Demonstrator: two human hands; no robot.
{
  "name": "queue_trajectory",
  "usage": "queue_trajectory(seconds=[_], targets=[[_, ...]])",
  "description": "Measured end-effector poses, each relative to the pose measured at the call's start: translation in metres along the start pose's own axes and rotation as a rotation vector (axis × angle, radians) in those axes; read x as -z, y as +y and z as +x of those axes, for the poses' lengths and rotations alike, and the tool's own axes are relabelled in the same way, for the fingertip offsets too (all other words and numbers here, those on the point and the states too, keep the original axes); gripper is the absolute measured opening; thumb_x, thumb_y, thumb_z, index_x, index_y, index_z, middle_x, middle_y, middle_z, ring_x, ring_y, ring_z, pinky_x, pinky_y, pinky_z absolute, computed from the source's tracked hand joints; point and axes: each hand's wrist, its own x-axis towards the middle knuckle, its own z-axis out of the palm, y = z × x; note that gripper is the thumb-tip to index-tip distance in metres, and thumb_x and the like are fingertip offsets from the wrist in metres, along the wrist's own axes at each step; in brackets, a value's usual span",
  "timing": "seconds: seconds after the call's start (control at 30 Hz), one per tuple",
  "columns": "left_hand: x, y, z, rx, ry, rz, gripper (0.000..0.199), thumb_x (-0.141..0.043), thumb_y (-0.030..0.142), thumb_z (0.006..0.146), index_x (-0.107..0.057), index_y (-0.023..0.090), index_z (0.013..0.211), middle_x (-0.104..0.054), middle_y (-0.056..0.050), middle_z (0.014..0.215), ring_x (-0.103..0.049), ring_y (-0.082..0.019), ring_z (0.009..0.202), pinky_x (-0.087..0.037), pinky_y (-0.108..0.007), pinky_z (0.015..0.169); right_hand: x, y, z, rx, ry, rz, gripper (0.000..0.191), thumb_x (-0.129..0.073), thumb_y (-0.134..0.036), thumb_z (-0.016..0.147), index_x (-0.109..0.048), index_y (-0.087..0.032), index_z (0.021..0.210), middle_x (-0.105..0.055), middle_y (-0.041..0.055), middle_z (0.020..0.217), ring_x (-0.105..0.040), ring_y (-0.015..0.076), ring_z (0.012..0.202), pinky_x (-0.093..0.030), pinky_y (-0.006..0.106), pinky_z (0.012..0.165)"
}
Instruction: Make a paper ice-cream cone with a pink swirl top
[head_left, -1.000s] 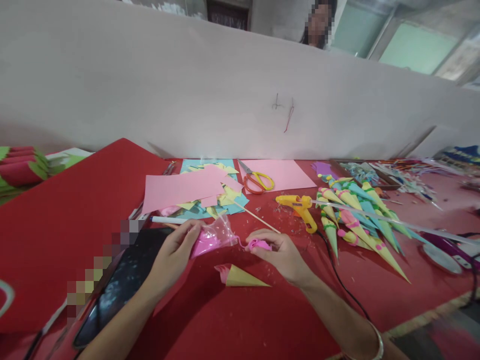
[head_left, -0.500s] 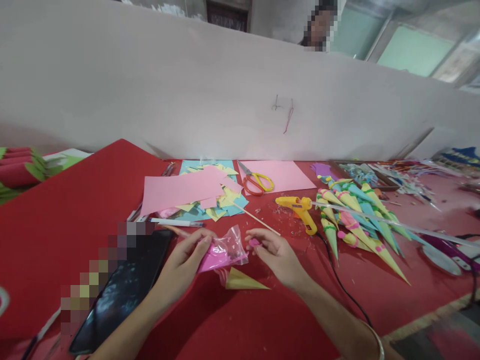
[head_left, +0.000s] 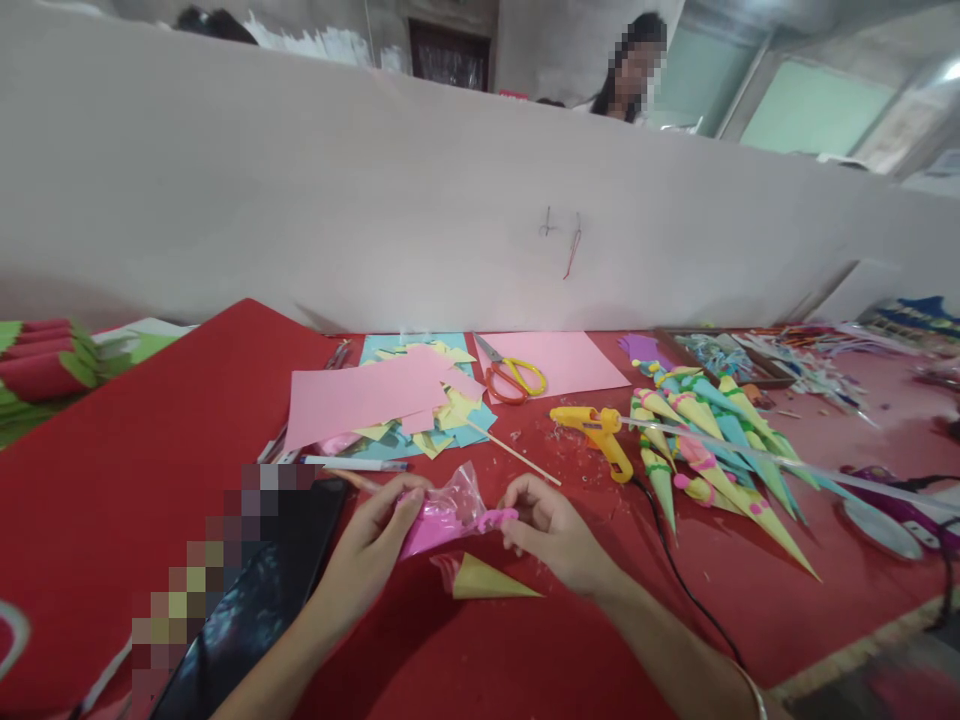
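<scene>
My left hand (head_left: 379, 530) grips a clear plastic bag (head_left: 459, 492) with bright pink clay (head_left: 431, 532) in it. At the bag's right opening, my right hand (head_left: 541, 525) pinches a pink lump (head_left: 498, 518), which stretches toward the bag. Just below the hands a pale yellow paper cone (head_left: 491, 579) lies on its side, its pink wide end to the left. A yellow glue gun (head_left: 598, 434) rests to the right of my right hand, and a thin wooden stick (head_left: 517, 454) lies above it.
Many finished cones (head_left: 720, 430) are piled on the right. Scissors (head_left: 515, 376) lie on pink paper (head_left: 585, 362) near the white partition (head_left: 420, 210). Paper scraps (head_left: 442, 420) spread beyond my hands; a black phone or tablet (head_left: 251, 600) is at left. A person (head_left: 634, 75) is beyond the partition.
My right hand has come slightly closer to the bag, and the pink clay now reaches from the bag's opening to my fingertips. The view has tilted up a little.
</scene>
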Motion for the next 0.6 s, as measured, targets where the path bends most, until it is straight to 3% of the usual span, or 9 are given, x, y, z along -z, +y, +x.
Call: queue_trajectory(seconds=[0.2, 0.27, 0.37, 0.43, 0.53, 0.6], targets=[[0.006, -0.008, 0.008, -0.044, 0.053, 0.230, 0.024, -0.036, 0.037, 0.080, -0.053, 0.020, 0.082, -0.062, -0.003, 0.082, -0.057, -0.018, 0.080, -0.043, -0.025, 0.073, 0.000, 0.002, 0.005, 0.042, 0.015, 0.029, 0.025, -0.056, -0.038, 0.076, -0.049, -0.019, 0.090, -0.058, 0.0000, 0.076, -0.058, 0.0100, 0.063, -0.045, 0.025, 0.061], [0.007, -0.009, 0.008, 0.000, 0.014, 0.421, 0.025, -0.034, 0.034, 0.081, -0.053, 0.020, 0.089, -0.063, -0.004, 0.079, -0.059, -0.019, 0.075, -0.043, -0.026, 0.067, 0.000, 0.004, 0.006, 0.028, 0.028, -0.011, 0.026, -0.052, -0.042, 0.079, -0.052, -0.017, 0.084, -0.056, -0.0007, 0.070, -0.055, 0.0081, 0.054, -0.043, 0.023, 0.056], [0.008, -0.007, 0.005, 0.120, -0.031, 0.767, 0.029, -0.034, 0.035, 0.082, -0.052, 0.021, 0.100, -0.062, -0.002, 0.064, -0.061, -0.021, 0.060, -0.038, -0.025, 0.053, 0.004, 0.008, 0.007, 0.044, 0.086, -0.165, 0.034, -0.049, -0.045, 0.080, -0.049, -0.016, 0.063, -0.047, -0.0049, 0.054, -0.039, 0.0036, 0.038, -0.035, 0.019, 0.042], [0.011, -0.005, 0.005, 0.146, -0.037, 0.878, 0.033, -0.038, 0.037, 0.080, -0.051, 0.020, 0.106, -0.060, -0.002, 0.061, -0.060, -0.022, 0.057, -0.035, -0.025, 0.049, 0.007, 0.007, 0.008, 0.097, 0.151, -0.266, 0.033, -0.047, -0.044, 0.081, -0.052, -0.015, 0.066, -0.046, -0.0046, 0.052, -0.038, 0.0049, 0.039, -0.035, 0.019, 0.041], [0.017, 0.001, 0.005, 0.042, 0.060, 0.742, 0.038, -0.046, 0.039, 0.076, -0.051, 0.018, 0.107, -0.061, -0.005, 0.074, -0.060, -0.025, 0.070, -0.040, -0.030, 0.057, 0.002, -0.002, 0.010, 0.266, 0.324, -0.363, 0.027, -0.040, -0.036, 0.085, -0.058, -0.016, 0.089, -0.060, 0.0040, 0.075, -0.058, 0.0131, 0.065, -0.048, 0.025, 0.060], [0.013, 0.011, 0.003, -0.048, 0.119, 0.421, 0.039, -0.051, 0.040, 0.073, -0.052, 0.018, 0.106, -0.060, -0.007, 0.085, -0.057, -0.025, 0.083, -0.042, -0.034, 0.071, -0.011, -0.008, 0.007, 0.383, 0.392, -0.454, 0.028, -0.036, -0.025, 0.085, -0.055, -0.018, 0.103, -0.060, 0.0083, 0.101, -0.057, 0.0176, 0.095, -0.046, 0.032, 0.083]])
